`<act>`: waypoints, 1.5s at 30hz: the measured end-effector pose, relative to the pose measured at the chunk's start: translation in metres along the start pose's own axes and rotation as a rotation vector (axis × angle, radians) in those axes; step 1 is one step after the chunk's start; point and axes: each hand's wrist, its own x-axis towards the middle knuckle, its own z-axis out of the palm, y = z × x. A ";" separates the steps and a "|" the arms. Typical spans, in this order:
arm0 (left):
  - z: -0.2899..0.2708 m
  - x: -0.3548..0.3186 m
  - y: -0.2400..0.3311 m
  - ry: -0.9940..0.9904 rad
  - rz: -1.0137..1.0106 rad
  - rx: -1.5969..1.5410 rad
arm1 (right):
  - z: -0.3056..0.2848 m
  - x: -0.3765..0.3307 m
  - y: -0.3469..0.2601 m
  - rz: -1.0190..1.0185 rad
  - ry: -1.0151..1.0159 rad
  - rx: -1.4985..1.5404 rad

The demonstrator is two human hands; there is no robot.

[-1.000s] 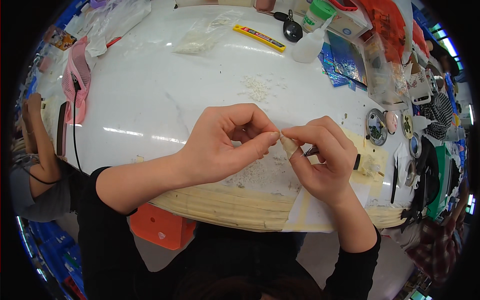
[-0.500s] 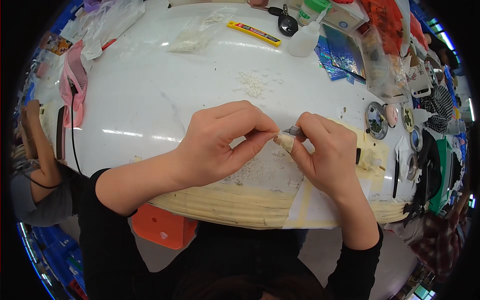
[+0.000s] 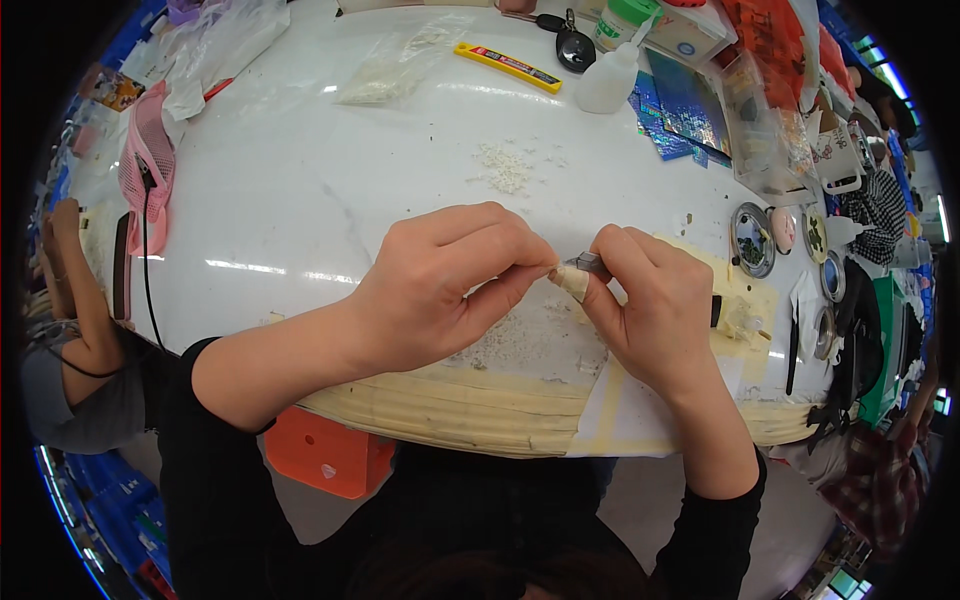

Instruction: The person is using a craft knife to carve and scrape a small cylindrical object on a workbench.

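My left hand is closed in a pinch, thumb against forefinger. Whatever lies between those fingertips is too small to make out. My right hand grips a short grey blade between curled fingers and thumb, its tip close to the left fingertips. Cream tape wraps the end of the right thumb. Both hands meet over the white table. Beyond them lies a loose pile of tiny white pieces, and similar crumbs are scattered under the hands.
A yellow packet, a white squeeze bottle and a clear bag lie at the back. Round tins and a black pen-like tool are on the right. At left are a pink mesh pouch and another person's arm.
The hands stay in nearly the same place. The right thumb and blade have shifted very slightly against the left fingertips.
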 end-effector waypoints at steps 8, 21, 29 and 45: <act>0.000 0.001 -0.002 -0.009 0.097 0.108 | 0.001 -0.001 0.001 -0.012 -0.001 0.014; -0.003 0.003 0.000 -0.059 0.018 0.024 | -0.005 0.000 -0.004 -0.038 -0.028 0.009; -0.011 0.009 0.003 -0.186 -0.840 -0.830 | -0.002 0.000 0.001 0.006 -0.056 0.068; -0.010 0.007 0.002 -0.200 -0.806 -0.815 | -0.002 0.000 -0.001 0.032 -0.058 0.117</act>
